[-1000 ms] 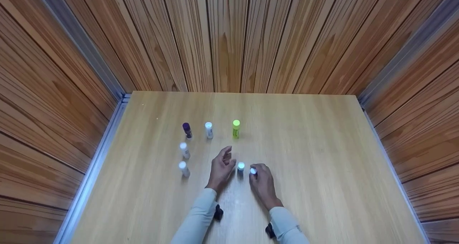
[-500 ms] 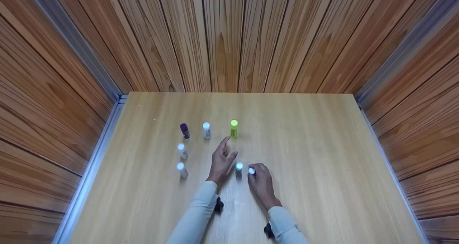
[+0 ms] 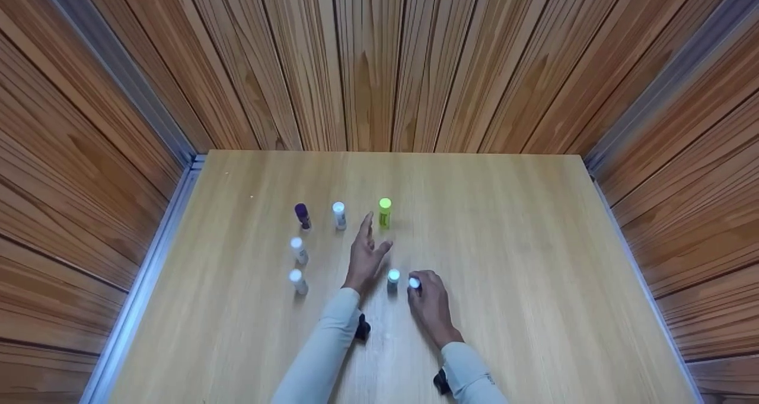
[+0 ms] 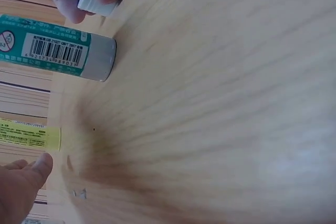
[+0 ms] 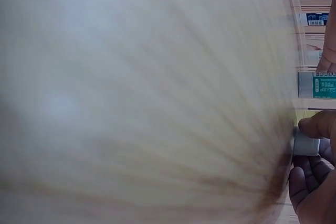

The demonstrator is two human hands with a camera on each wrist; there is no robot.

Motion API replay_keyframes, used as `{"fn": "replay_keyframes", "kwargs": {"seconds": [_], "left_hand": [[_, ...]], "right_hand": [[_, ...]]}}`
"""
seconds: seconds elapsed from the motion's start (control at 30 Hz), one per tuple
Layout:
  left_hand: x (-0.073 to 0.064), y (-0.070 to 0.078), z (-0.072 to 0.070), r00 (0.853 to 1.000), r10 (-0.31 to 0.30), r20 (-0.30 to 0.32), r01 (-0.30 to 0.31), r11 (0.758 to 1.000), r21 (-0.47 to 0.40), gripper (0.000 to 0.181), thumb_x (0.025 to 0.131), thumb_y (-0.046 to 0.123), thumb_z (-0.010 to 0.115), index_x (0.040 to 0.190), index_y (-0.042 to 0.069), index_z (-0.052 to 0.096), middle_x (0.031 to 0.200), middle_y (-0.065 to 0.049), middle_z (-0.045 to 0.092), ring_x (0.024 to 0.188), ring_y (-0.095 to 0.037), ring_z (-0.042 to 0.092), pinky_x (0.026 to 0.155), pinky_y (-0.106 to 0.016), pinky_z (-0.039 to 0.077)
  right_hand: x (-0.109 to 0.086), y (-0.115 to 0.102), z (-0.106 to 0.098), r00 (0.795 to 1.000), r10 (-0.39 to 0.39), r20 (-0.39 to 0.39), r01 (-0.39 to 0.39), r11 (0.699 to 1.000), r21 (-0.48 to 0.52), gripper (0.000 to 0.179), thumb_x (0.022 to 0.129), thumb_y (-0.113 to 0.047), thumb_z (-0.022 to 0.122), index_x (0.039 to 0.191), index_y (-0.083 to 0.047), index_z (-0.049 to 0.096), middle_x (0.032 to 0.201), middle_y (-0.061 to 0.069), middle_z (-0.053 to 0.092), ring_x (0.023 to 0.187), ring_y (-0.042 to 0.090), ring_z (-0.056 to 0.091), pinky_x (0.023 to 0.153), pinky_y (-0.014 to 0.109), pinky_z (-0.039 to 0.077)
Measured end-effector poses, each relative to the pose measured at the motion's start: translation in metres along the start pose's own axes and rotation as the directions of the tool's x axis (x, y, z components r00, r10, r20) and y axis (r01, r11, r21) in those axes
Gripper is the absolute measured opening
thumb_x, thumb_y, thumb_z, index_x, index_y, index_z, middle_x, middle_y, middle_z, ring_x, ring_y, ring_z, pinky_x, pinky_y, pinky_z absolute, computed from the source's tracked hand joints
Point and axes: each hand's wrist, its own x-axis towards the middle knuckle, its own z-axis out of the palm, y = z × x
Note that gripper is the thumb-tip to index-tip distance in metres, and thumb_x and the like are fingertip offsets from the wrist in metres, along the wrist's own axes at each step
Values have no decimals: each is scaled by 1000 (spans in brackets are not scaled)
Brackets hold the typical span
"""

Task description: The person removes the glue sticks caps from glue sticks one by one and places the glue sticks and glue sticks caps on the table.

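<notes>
My left hand [image 3: 363, 263] reaches forward over the table, fingers extended, apart from the yellow-green glue stick [image 3: 385, 213] just beyond its fingertips. Beside its thumb stands a teal glue stick [image 3: 393, 280] with a pale cap; its barcode label shows in the left wrist view. With thumb and fingers, my right hand [image 3: 433, 307] pinches a white-ended glue stick [image 3: 414, 283], standing right of the teal one. The right wrist view shows the pale end [image 5: 306, 143] of this stick against the tabletop; its upper part is hidden by the hand.
Further left stand a purple-capped glue stick [image 3: 302, 216], a white-capped one [image 3: 339, 215] at the back, and two more white-capped sticks, one [image 3: 299, 250] behind the other [image 3: 298, 281]. Wood-panelled walls [image 3: 367, 66] enclose the light wooden table [image 3: 522, 244].
My left hand has moved forward from beside the teal glue stick towards the yellow-green one, its fingers straightening. My right hand keeps its pinch on the glue stick in place.
</notes>
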Motion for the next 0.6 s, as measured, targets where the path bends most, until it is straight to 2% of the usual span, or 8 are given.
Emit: {"fn": "replay_keyframes", "kwargs": {"seconds": [0.13, 0.3, 0.4, 0.6], "left_hand": [[5, 3, 3, 998, -63, -8, 62, 998, -20, 79, 92, 13, 63, 155, 22, 16, 160, -5, 17, 143, -25, 22, 113, -38, 28], [10, 6, 3, 995, -99, -6, 99, 995, 2, 76, 93, 19, 63, 154, 19, 18, 159, -6, 21, 143, -23, 24, 112, -37, 29], [12, 6, 2, 995, -98, 2, 98, 995, 10, 73, 94, 22, 62, 154, 21, 20, 158, -8, 24, 142, -23, 25, 112, -37, 30], [16, 3, 1, 999, -40, 9, 40, 999, -3, 68, 95, 23, 60, 153, 24, 23, 156, -10, 28, 141, -27, 28, 112, -40, 31]], "right_hand": [[-1, 0, -1, 1000, 12, 8, -12, 1000, 8, 22, 90, -7, 66, 112, -9, 65, 108, 0, 60, 103, 17, 56, 90, 34, 50], [1, 0, -1, 1000, 23, 11, -23, 1000, 10, 24, 89, -6, 67, 112, -8, 65, 107, 0, 60, 103, 17, 56, 89, 34, 50], [1, 0, -2, 999, 30, 14, -30, 999, 16, 25, 88, -6, 67, 113, -8, 65, 107, 1, 60, 103, 18, 56, 89, 35, 50], [2, 0, -2, 999, 19, 25, -20, 999, 25, 25, 89, -5, 67, 113, -7, 65, 108, 1, 60, 105, 19, 56, 91, 35, 49]]}}
